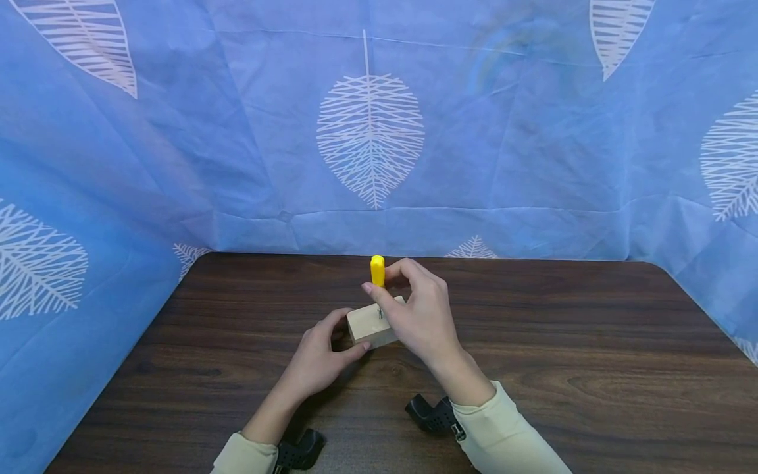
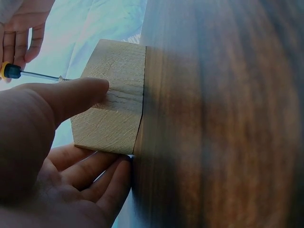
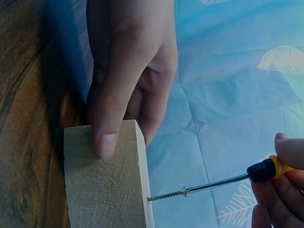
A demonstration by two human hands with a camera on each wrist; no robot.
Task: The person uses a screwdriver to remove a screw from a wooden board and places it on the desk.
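Nearest cam, your L cuff point(image 1: 244, 455) is at the bottom edge, well behind your L fingers, w/ a black wrist unit point(image 1: 301, 449) just R of it. Fwd of that, your L hand point(image 1: 316, 359) grips the pale wood block point(image 1: 368, 321): thumb on the near face, other fingers round the far side. So the block's btwn your L thumb & fingers, its base at the dark tabletop point(image 1: 562, 329); can't tell if it's fully flat. Just R of your L fingertips, a screw point(image 3: 168, 195) stands up out of the block's top, most of the thread showing. Your screwdriver point(image 1: 378, 270) is upright above it, tip at the screw head. Its yellow hdl is pinched btwn R thumb & fingers; that's your R hand point(image 1: 423, 313), over the block's R end. Behind those fingers: 2nd blk wrist unit point(image 1: 429, 415), then your R sleeve point(image 1: 509, 428), farthest R.
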